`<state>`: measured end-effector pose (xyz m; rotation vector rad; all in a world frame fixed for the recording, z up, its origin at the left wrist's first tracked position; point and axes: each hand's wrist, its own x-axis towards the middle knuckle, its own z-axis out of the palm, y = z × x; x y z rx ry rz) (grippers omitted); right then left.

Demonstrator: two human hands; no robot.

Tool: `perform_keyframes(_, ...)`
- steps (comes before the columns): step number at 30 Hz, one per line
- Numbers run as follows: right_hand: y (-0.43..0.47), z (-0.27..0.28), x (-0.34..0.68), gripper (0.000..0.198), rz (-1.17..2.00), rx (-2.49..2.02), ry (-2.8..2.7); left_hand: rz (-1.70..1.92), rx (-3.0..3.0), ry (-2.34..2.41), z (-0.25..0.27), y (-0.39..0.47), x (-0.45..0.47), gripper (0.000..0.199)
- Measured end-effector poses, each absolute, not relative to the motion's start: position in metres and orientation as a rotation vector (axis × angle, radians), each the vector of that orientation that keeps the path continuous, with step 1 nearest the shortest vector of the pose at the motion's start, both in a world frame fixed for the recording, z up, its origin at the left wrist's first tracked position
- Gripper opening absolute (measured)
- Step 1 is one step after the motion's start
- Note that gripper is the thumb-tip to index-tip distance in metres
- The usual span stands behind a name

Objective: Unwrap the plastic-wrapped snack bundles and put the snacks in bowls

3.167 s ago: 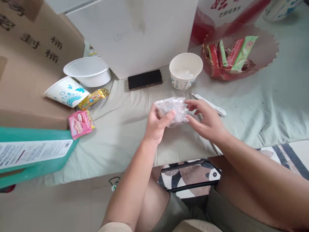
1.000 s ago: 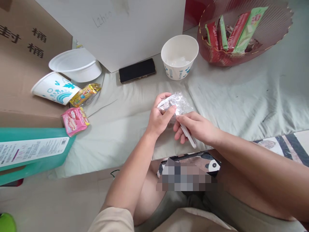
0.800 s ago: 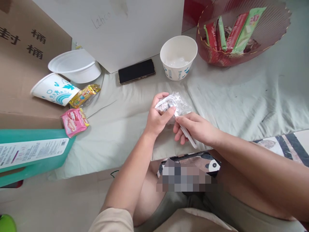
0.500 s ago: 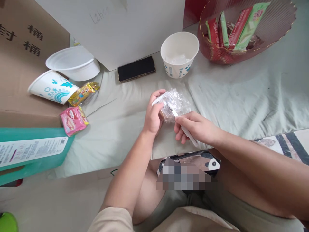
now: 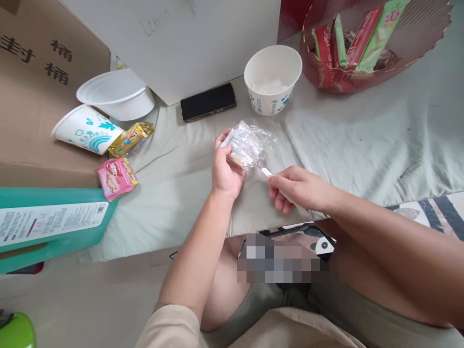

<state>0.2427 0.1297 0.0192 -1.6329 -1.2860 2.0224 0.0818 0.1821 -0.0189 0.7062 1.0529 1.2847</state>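
Observation:
My left hand [image 5: 225, 169] is closed around a clear plastic-wrapped packet [image 5: 246, 145], with a brownish edge showing under the crinkled film. What lies inside is hard to make out. In my right hand [image 5: 299, 188] is a slim white utility knife [image 5: 267, 172], its thin dark blade pointing at the packet's lower right edge. The blade tip is close to the film; whether it touches I cannot tell. Beyond both hands stands a white paper bowl [image 5: 272, 82] with crumpled clear plastic in it.
A black phone [image 5: 208, 102] lies by the white box [image 5: 217, 38]. Left are a tipped paper bowl [image 5: 87, 130], a white plastic bowl [image 5: 116, 94], a yellow snack packet [image 5: 131, 139] and a pink wafer packet [image 5: 115, 179]. A red basket [image 5: 333, 84] of snack bars stands at the back right.
My left hand has turned the packet and lifted it slightly up and left. The knife has drawn back from over the film to its lower right edge.

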Motion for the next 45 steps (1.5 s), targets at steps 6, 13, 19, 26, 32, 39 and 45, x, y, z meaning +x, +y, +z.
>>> perform_keyframes(6, 0.138, 0.025, 0.270, 0.040, 1.634, -1.910, -1.491, 1.306, 0.736, 1.120, -0.018, 0.181, 0.077, 0.037)
perform_keyframes(13, 0.154, 0.001, 0.300, 0.030, 0.607, -2.030, -1.862, 1.370, 1.293, 1.371, -0.018, 0.173, 0.067, 0.023)
perform_keyframes(19, 0.156, -0.012, 0.303, 0.048, 0.426, -1.984, -1.908, 1.254, 1.786, 1.502, -0.015, 0.172, 0.048, 0.041)
perform_keyframes(26, 0.164, -0.023, 0.312, 0.035, 0.245, -1.971, -1.846, 1.282, 1.445, 1.576, -0.017, 0.174, 0.046, 0.012)
perform_keyframes(32, 0.155, -0.015, 0.299, 0.031, 0.197, -1.745, -1.855, 1.191, 0.920, 1.343, -0.007, 0.172, 0.057, 0.015)
perform_keyframes(39, 0.138, -0.007, 0.265, 0.038, 0.566, -1.322, -2.044, 0.961, 0.781, 1.111, 0.002, 0.168, 0.063, 0.019)
perform_keyframes(45, 0.140, -0.006, 0.270, 0.017, 0.641, -1.319, -1.931, 1.087, 1.078, 1.111, -0.006, 0.171, 0.063, 0.024)
